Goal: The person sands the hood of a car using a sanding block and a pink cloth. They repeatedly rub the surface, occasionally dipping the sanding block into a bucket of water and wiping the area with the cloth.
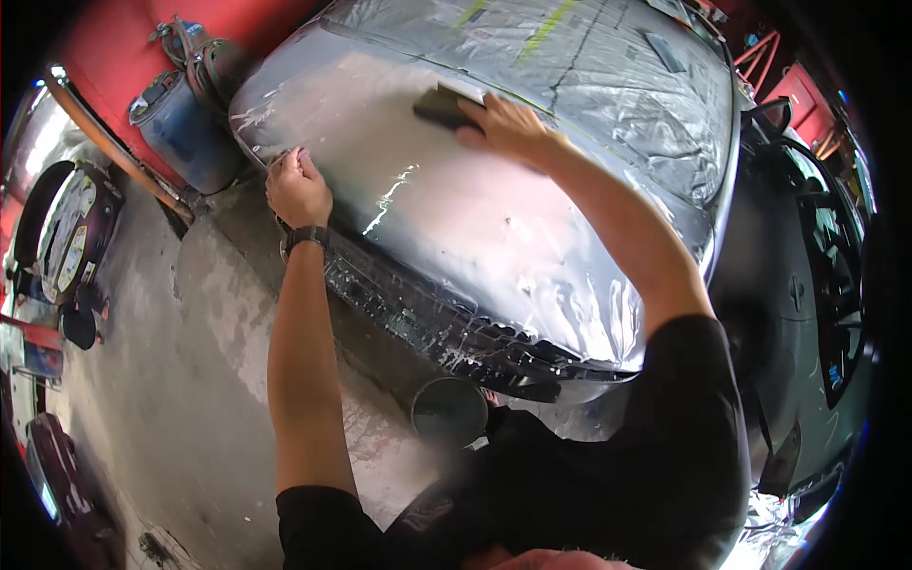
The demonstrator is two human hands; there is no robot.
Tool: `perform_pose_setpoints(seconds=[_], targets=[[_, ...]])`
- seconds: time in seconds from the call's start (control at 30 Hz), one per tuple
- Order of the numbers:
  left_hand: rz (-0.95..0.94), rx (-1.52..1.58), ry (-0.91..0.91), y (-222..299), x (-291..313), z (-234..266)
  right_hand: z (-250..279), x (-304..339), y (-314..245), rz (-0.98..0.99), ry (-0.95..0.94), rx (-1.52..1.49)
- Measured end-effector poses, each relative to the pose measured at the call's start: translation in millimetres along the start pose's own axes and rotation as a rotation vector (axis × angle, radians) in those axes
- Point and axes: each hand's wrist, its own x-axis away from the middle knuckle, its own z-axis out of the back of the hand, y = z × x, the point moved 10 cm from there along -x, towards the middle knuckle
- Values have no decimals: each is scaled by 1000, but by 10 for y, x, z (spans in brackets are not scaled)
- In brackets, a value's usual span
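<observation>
In front of me lies a car hood (380,157), its paint sanded to dull pinkish-grey patches and wet with whitish streaks. My right hand (513,131) reaches across to its far part and holds a dark, flat sanding block (439,108) against the surface. At the hood's left front edge is my left hand (300,188), a dark watch on its wrist. Its fingers are curled closed at the edge, and whatever they grip is hidden. Translucent masking film (617,114) covers the car beyond the hood.
A grey bucket (448,414) stands on the concrete floor (209,380) below the front bumper. At the back left are a blue drum (195,147) and an orange-brown post (114,142). A dark car (769,313) stands close on the right.
</observation>
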Motion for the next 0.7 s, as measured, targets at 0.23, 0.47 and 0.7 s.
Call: perform_pose_setpoints(seconds=[0.23, 0.47, 0.7], targets=[[32, 35, -70, -36, -41, 104, 193, 1229, -107, 265, 88, 19], [22, 37, -49, 164, 0, -72, 156, 229, 542, -132, 15, 63], [62, -21, -39, -84, 11, 146, 157, 1394, -82, 312, 80, -4]])
